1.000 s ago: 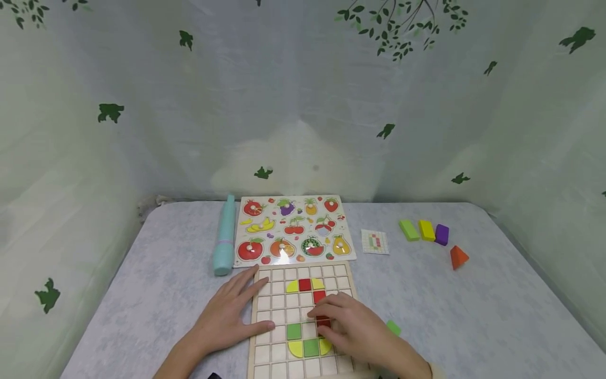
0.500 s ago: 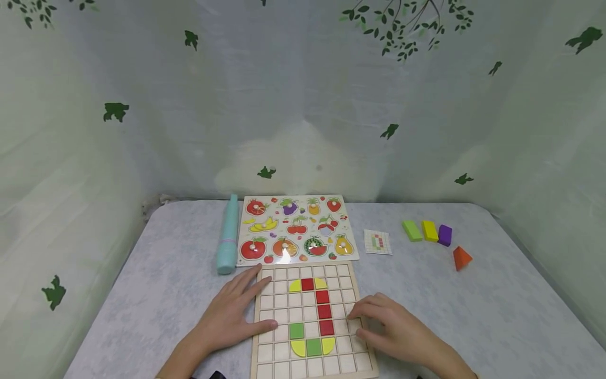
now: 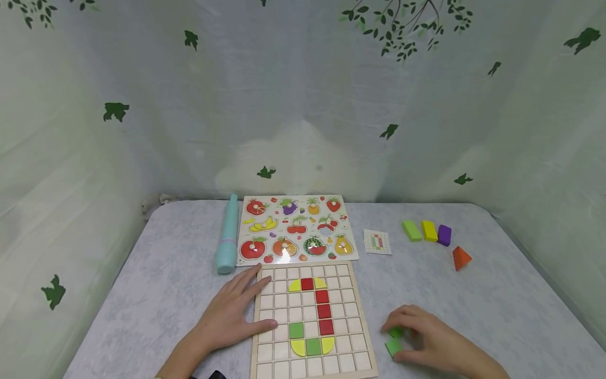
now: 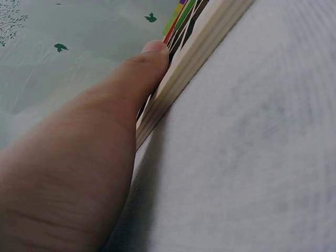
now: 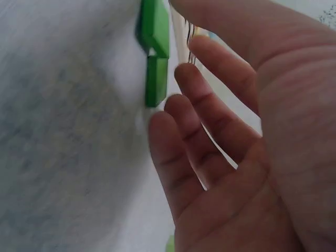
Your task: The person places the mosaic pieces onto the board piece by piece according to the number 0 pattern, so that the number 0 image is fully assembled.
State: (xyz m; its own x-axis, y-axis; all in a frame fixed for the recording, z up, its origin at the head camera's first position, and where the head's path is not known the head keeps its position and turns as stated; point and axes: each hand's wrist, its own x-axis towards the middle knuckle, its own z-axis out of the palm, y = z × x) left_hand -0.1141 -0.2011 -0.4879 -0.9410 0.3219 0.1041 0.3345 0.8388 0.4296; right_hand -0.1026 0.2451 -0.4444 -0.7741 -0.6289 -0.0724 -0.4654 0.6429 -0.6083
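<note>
A wooden grid board (image 3: 347, 363) lies flat in the head view. Set in its cells are red square tiles (image 3: 324, 311), green square tiles (image 3: 296, 330) and yellow quarter-round tiles (image 3: 298, 347). My left hand (image 3: 228, 321) rests along the board's left edge, its thumb (image 4: 149, 60) over the rim in the left wrist view. Right of the board, my right hand (image 3: 428, 339) reaches down over two loose green tiles (image 3: 393, 347), fingers loosely bent. In the right wrist view the green tiles (image 5: 157, 81) lie just beyond the fingertips, and the palm holds nothing.
Behind the board lies a fruit picture puzzle (image 3: 351, 256), with a teal tube-shaped object (image 3: 228, 237) at its left. A small pattern card (image 3: 377, 242) is to its right. Farther right stand a green block (image 3: 412, 230), a yellow block (image 3: 429, 231), a purple block (image 3: 444, 235) and an orange wedge (image 3: 461, 258).
My right hand has left the red tiles on the board and moved right, to the loose green tiles on the table. The left hand stays on the board's edge.
</note>
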